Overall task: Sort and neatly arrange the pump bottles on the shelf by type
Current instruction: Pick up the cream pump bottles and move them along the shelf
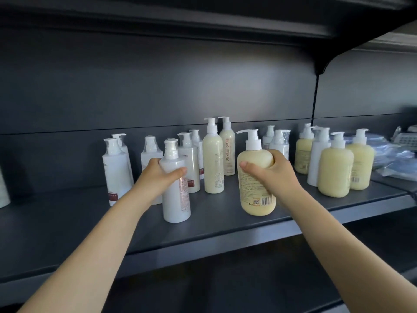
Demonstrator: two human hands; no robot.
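My left hand (pixel 158 175) grips a tall white pump bottle (pixel 176 199) near the front of the dark shelf (pixel 214 224). My right hand (pixel 270 172) grips a squat cream-yellow pump bottle (pixel 257 199) with a barcode facing me. Behind them stand several white wrapped bottles (pixel 116 168) on the left and two tall slim cream bottles (pixel 213 159) in the middle. More squat yellow bottles (pixel 335 175) mixed with white ones (pixel 318 159) stand on the right.
A shelf board hangs overhead and a dark back panel (pixel 158 86) closes the rear. Blue plastic-wrapped packs (pixel 392 159) lie on the neighbouring shelf at far right. A white bottle's edge (pixel 3 190) shows at far left. A lower shelf lies below.
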